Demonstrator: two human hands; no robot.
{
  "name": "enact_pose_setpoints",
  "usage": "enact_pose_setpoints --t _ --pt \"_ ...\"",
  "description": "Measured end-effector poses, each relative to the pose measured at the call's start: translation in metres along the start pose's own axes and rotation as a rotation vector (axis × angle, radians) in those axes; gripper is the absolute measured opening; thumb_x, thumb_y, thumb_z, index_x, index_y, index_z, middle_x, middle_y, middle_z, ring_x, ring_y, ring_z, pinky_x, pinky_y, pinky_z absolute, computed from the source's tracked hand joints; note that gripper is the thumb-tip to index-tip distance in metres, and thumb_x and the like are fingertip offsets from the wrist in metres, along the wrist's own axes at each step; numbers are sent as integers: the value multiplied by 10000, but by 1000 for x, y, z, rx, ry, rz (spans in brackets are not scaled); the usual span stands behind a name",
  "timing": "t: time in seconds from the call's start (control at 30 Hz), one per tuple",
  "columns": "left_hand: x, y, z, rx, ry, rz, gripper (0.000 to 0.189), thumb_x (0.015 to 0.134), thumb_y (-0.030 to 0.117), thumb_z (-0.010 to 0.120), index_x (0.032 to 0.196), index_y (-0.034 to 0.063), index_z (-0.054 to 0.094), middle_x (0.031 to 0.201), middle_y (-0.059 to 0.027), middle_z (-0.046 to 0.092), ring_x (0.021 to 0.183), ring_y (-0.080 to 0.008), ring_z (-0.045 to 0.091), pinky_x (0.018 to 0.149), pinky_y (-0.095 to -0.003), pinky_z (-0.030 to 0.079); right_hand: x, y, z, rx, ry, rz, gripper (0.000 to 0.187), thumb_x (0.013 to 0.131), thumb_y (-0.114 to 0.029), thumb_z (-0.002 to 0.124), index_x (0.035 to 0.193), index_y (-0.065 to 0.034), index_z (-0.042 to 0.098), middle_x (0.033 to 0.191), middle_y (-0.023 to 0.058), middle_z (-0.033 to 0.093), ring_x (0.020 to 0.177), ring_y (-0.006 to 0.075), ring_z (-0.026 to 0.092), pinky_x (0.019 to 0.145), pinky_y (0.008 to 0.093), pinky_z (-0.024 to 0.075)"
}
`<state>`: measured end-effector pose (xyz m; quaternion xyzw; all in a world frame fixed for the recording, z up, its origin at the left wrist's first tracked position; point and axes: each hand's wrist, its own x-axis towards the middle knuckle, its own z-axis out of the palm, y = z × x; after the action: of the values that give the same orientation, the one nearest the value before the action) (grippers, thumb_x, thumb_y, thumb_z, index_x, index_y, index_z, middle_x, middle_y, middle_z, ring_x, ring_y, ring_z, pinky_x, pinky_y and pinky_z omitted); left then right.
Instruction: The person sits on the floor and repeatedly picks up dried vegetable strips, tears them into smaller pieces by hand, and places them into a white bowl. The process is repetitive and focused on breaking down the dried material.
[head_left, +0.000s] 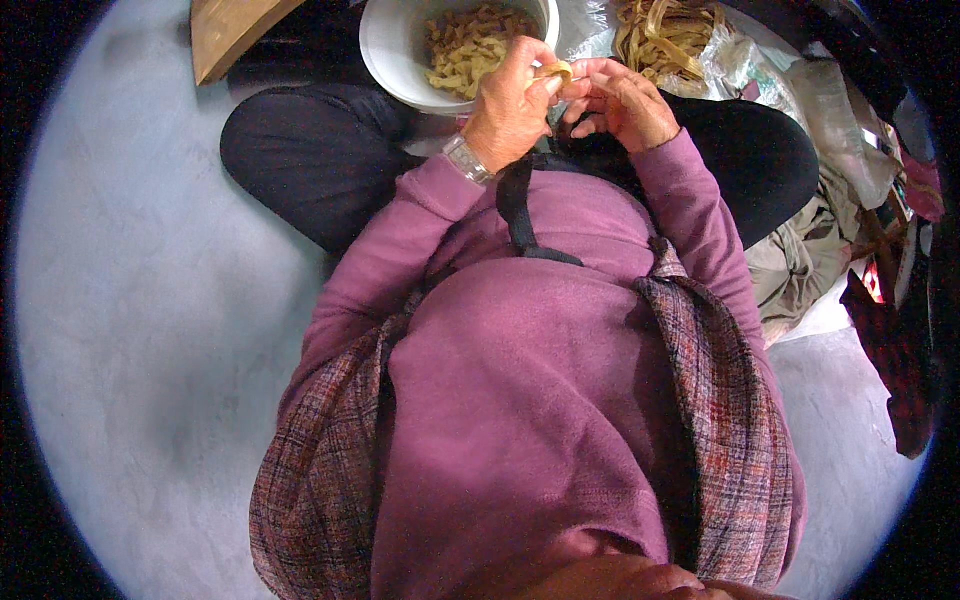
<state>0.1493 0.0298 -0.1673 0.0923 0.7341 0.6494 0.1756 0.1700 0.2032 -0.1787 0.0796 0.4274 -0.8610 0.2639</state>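
Observation:
My left hand (510, 105), with a metal-banded watch at the wrist, pinches a pale yellow, curled plant-like strip (559, 70) between thumb and fingers. The fingertips of my right hand (628, 105) meet the other side of the same strip; its lower fingers are loosely bent. Both hands are raised above my crossed legs. Just beyond the left hand stands a white plastic basin (382, 52) holding many short, twisted yellowish and brownish pieces (476, 60). Past my right hand lies a bundle of long, flat yellow-brown strips (664, 37). The exact material of the strips cannot be told.
Clear plastic sheeting (757, 67) lies by the bundle. To the right are a crumpled grey-green cloth (799, 262) and a dark red cloth (889, 360). A wooden board edge (236, 34) juts in at upper left. Around me spreads a grey-blue floor (150, 300).

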Motion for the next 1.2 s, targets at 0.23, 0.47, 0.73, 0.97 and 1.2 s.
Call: enact_pose_setpoints --t 0.23,0.47,0.73,0.97,1.2 --pt "-2 4 -6 -395 -180 -116 168 892 89 476 1053 64 434 746 -97 543 509 -78 474 501 -299 536 5 12 -7 -93 1 -36 269 914 -286 504 1022 -48 563 788 5 557 628 93 536 556 243 482" --pt "-1 4 -8 -402 -259 -182 165 908 122 484 1051 53 440 773 -106 550 511 -80 477 554 -348 558 7 15 -9 46 -115 -56 251 914 -284 491 968 -47 555 749 44 577 569 91 493 484 229 402" --pt "-3 4 -5 -282 -320 -182 175 923 163 473 1062 72 419 758 -85 531 534 -86 490 569 -331 553 5 18 -4 44 105 -105 142 893 -182 510 899 -45 546 686 43 559 517 106 464 469 233 365" --pt "-5 8 2 -423 -267 -223 182 921 178 475 1067 84 418 723 -31 476 588 -81 473 584 -324 552 7 20 9 -148 363 -370 173 902 -200 516 908 -31 551 708 24 544 544 97 469 490 225 370" --pt "-3 7 1 -432 -273 -209 185 916 181 484 1063 81 432 732 -24 482 630 -83 490 609 -338 558 6 10 -1 95 152 -86 280 889 -333 531 925 -59 578 704 4 509 564 99 477 504 227 370"
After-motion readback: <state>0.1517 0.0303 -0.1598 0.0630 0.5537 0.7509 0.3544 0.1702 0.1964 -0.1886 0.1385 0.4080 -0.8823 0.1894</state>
